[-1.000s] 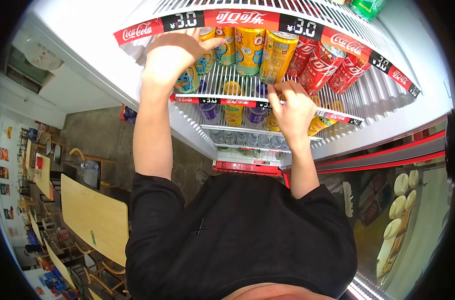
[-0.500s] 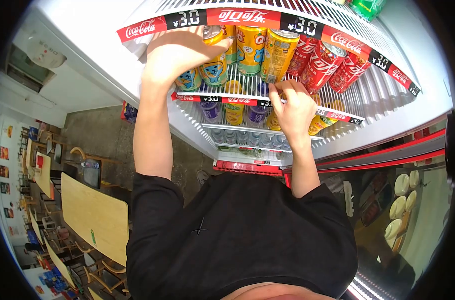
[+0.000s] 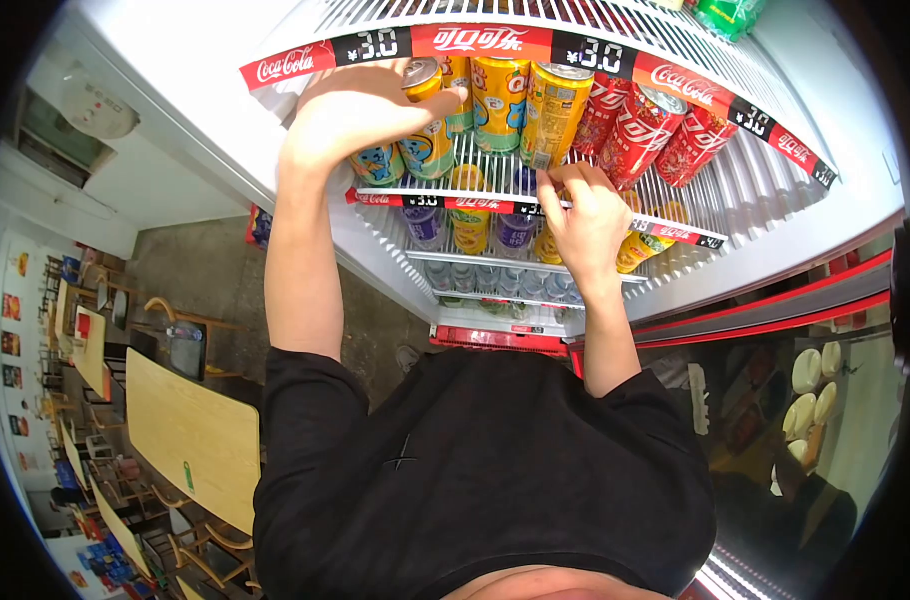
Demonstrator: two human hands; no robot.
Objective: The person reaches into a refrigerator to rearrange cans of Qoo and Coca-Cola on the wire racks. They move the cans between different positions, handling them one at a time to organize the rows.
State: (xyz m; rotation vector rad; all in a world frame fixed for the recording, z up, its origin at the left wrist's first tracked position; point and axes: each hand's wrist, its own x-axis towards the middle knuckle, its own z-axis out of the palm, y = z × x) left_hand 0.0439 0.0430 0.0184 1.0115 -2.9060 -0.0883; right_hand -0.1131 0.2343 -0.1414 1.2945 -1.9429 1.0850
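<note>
My left hand [image 3: 370,105] reaches under the upper shelf of a drinks fridge, its thumb stretched out across the front of a yellow can [image 3: 427,145]. The other fingers are mostly hidden behind the price strip and the cans. Other yellow cans [image 3: 500,105] stand close by on the same shelf, with red Coca-Cola cans [image 3: 640,135] to their right. My right hand [image 3: 583,215] has its fingers curled over the shelf edge [image 3: 455,202], which carries a price strip. No can is in the right hand.
Overhead is the upper shelf's price strip [image 3: 480,40]. Bottles [image 3: 470,225] fill the shelves below. A glass door [image 3: 755,430] with a dark shape in it is at right. Wooden tables [image 3: 195,430] and chairs stand at left.
The yellow can by my left thumb has shifted slightly, and more of the can behind it shows. My right hand stays on the shelf edge. A dark shape has appeared in the glass door.
</note>
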